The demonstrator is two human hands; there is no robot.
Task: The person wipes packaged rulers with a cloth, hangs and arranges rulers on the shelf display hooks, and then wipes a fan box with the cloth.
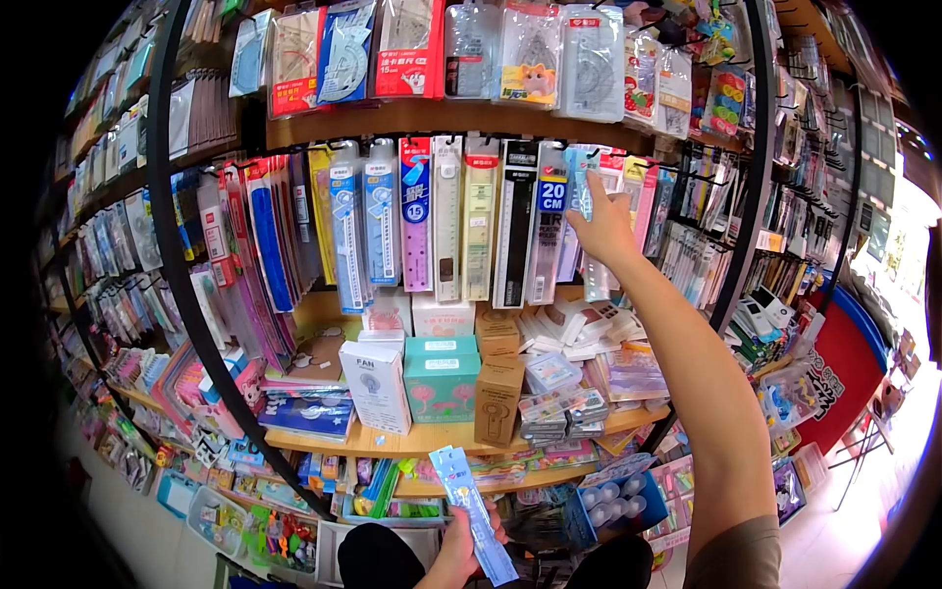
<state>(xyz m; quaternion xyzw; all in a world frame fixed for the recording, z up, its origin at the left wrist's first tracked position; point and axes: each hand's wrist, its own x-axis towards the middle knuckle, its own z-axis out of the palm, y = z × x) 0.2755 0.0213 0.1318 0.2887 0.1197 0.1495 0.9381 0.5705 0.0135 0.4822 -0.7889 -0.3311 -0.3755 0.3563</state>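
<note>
Low in front, my left hand [456,552] is closed around slim light-blue ruler packets [471,510], which overlap and tilt at the top. My right hand [605,228] reaches up to the hanging row, its thumb and fingers at a narrow light-blue ruler packet [584,196] by the hooks. Part of that packet is hidden by the hand. Just left of it hangs a ruler packet marked 20 CM [551,211]. Further left hang a black ruler packet [515,231], a cream one [480,250] and a purple one [416,250].
Below the rulers, a shelf holds a white FAN box [377,388], a green box [442,383] and brown boxes [499,401]. Packaged drawing tools [407,49] line the shelf above. Black uprights [177,196] frame the rack. A blue bin [620,506] stands low at right.
</note>
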